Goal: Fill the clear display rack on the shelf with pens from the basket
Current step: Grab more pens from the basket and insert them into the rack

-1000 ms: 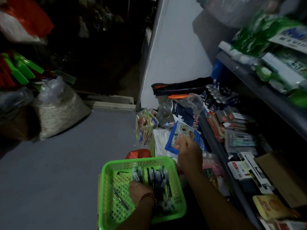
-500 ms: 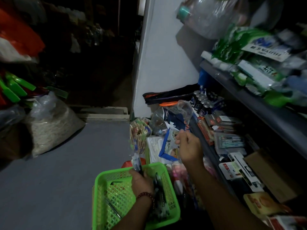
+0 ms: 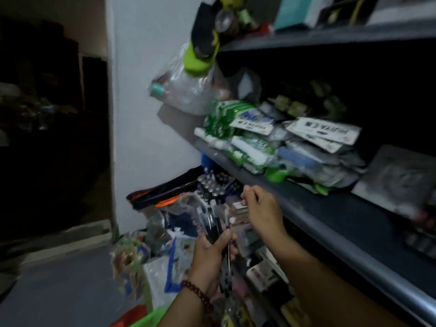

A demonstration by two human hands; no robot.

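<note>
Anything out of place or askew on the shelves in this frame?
The heap of green and white packets on the middle shelf lies slumped and tilted, a few poking past the front edge. Nothing looks spilled. The left hand grips the pens; blur hides finer detail.

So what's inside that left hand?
A bunch of dark pens with clear caps, pointing up, gripped by the left hand. Its fingers cover much of the barrels, so the count cannot be told.
</note>
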